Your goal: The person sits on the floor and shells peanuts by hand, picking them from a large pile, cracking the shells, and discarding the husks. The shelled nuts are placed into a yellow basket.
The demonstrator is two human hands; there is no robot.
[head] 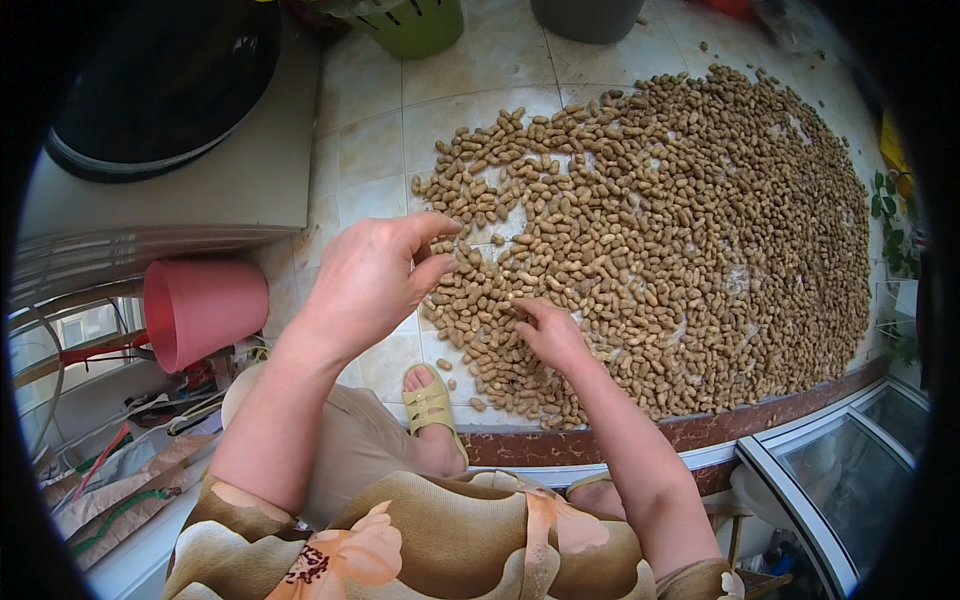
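Unshelled peanuts (600,232) lie spread over the pale tiled floor, thinning out at the left edge of the layer. My left hand (382,266) hovers near that left edge, thumb and forefinger apart, with no peanut visible between them. Its other fingers are curled and mostly hidden. Lower and to the right, my right hand (553,334) is low over the peanuts, its forefinger and thumb pointing left. A small gap shows between those fingertips; whether they touch the peanuts beneath is unclear.
A pink bucket (210,304) is at the left, below a front-loading appliance (247,180). A green basket (420,30) and a dark grey bucket (589,19) stand at the far side. My sandalled foot (429,405) is beside the peanuts. A brown sill (525,448) borders them, near a glass-paned frame (847,457).
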